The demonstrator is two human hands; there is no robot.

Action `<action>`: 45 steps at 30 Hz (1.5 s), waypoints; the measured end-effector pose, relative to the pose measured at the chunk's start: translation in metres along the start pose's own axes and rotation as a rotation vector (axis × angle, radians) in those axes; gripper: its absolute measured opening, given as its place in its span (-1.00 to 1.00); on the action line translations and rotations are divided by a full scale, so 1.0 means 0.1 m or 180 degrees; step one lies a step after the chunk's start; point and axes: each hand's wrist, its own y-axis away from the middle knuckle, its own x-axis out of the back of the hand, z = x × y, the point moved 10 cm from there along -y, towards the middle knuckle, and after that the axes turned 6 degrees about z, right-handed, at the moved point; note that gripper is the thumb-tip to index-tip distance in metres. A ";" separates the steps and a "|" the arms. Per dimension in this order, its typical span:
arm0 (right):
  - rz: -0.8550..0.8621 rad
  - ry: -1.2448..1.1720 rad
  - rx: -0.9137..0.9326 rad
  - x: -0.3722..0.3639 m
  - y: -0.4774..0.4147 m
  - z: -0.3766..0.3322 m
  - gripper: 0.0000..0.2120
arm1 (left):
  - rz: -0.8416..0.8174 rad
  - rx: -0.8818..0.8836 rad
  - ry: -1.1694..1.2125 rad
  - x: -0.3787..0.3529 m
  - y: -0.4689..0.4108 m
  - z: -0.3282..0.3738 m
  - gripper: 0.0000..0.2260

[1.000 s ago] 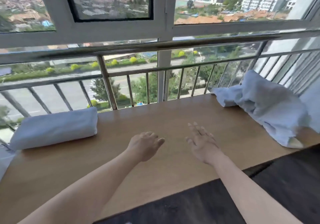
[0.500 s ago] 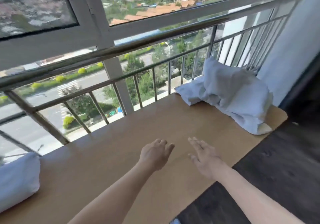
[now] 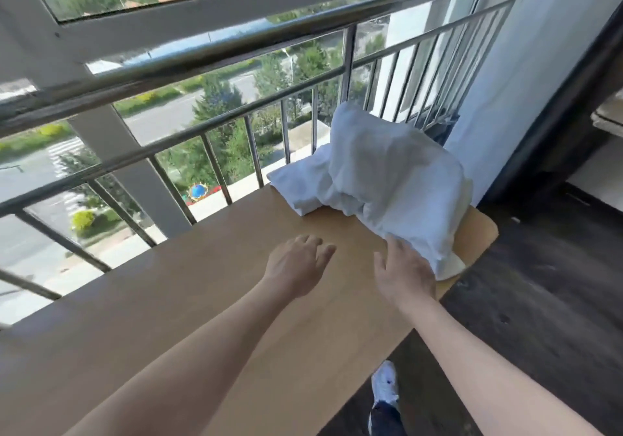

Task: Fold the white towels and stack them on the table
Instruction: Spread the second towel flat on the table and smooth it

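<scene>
Fingers (image 3: 392,248) loose and empty at the towels (image 3: 387,172), I want my right hand (image 3: 404,275) pinching just one layer.

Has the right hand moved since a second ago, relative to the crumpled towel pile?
Yes. The right hand has travelled rightward along the table to the crumpled towel pile. Its fingers now meet the pile's near edge.
</scene>
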 end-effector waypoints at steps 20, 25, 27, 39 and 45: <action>-0.0197 -0.0139 -0.1106 -0.09 -2.51 1.56 -0.24 | 0.0744 0.1897 0.0566 -0.56 -2.23 0.52 0.04; 0.0116 -0.0241 -0.0590 -0.07 -2.55 1.35 -0.46 | 0.1080 0.2051 0.0998 -0.56 -2.25 0.43 -0.13; 0.0281 -0.0421 -0.0410 -0.03 -2.58 1.27 -0.59 | 0.1172 0.1956 0.1082 -0.53 -2.28 0.44 -0.23; 0.1225 -0.1542 0.0384 0.95 -2.31 0.39 -0.77 | 0.1929 0.1323 0.1515 0.26 -1.83 0.81 -0.49; 0.1334 -0.1663 0.1154 1.26 -1.61 -0.45 -0.74 | 0.2225 0.1604 0.1808 0.72 -0.88 0.42 -0.54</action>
